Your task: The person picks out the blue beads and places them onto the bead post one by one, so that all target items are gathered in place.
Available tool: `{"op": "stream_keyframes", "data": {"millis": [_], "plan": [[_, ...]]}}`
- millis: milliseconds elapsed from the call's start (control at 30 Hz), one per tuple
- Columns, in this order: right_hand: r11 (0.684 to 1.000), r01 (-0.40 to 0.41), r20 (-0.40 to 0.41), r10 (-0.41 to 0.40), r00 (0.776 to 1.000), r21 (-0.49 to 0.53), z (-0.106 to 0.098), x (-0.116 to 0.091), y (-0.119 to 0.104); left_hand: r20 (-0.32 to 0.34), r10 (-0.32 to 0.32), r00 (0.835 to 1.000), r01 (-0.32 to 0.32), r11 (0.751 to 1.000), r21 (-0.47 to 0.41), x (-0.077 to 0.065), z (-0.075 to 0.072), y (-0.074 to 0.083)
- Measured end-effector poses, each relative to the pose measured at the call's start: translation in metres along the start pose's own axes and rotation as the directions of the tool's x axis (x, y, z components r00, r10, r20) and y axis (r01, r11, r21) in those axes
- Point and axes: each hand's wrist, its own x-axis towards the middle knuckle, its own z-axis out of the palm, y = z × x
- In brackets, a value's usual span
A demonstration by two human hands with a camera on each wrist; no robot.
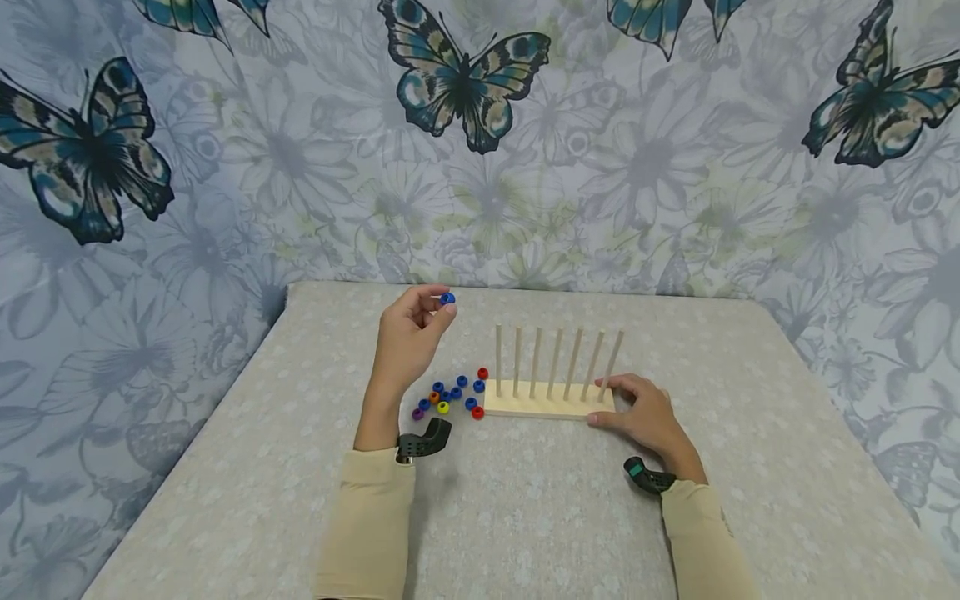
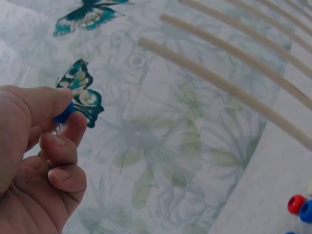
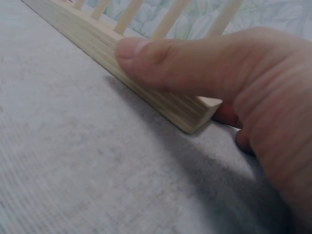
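Presently, one small round blue bead (image 1: 447, 298) is aloft, left of and apart from a pale wooden base (image 1: 543, 409) bearing seven thin upright wooden pegs (image 1: 554, 367). The left hand (image 1: 408, 332) pinches it between thumb and fingertip, probably to leave most of it uncovered; hole direction unclear. The right hand (image 1: 647, 414) grips the base's right end, thumb along the near side, presumably for steadiness. Loose red, blue, yellow, orange and purple beads (image 1: 457, 392) lie by the left end, likely for easy left-hand reach, on a beige patterned table (image 1: 525, 517).
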Motion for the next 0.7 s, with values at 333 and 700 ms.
{"op": "stream_keyframes", "data": {"millis": [333,700], "plan": [[1.000,-0.010,0.006,0.010,1.000,-0.002,0.000,0.002,-0.001,0.020,0.095,0.995,-0.096,0.993,0.067,0.000,0.009,0.013],[1.000,-0.015,0.003,0.015,1.000,-0.001,-0.001,0.001,0.000,0.048,0.111,0.993,-0.114,0.991,0.066,-0.001,0.016,0.014]]}}
